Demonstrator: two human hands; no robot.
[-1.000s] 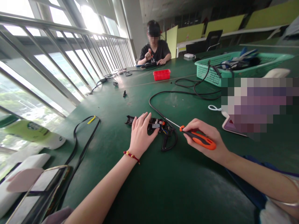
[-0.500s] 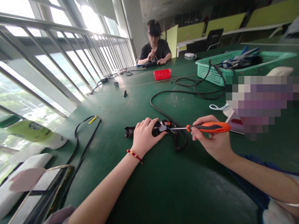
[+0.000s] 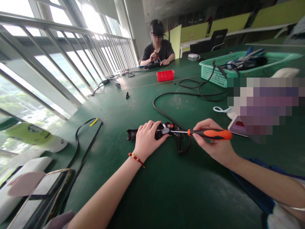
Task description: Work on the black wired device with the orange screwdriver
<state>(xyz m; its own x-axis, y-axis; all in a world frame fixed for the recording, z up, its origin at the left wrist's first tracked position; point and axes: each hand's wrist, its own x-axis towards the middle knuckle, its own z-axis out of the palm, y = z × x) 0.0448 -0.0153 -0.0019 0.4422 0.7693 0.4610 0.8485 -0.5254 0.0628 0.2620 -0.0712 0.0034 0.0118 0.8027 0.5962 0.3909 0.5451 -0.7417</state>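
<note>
My left hand [image 3: 147,137] is wrapped over a black corded device [image 3: 132,134] lying on the green table, pressing it down. The device is tube-shaped with a notched end at the left and a black loop-like handle at the right. Its housing is open there, showing a grey part [image 3: 165,130], an orange-red part [image 3: 170,125] and thin coloured wires. In my right hand [image 3: 215,149] is a screwdriver [image 3: 212,134] with an orange and black handle, held nearly level. Its shaft points left and its tip is at the grey part; exact contact is too small to tell.
A black cord [image 3: 164,95] loops from the device toward a green basket [image 3: 214,71] of tools and cables. Beyond stand a red tray [image 3: 165,75] and a person [image 3: 157,47] working opposite. At left are a bottle [image 3: 35,135], a black strap [image 3: 79,159] and a phone [image 3: 45,190].
My right hand and the screwdriver have shifted slightly left, the tip reaching further toward the grey part. My left hand keeps its hold on the device.
</note>
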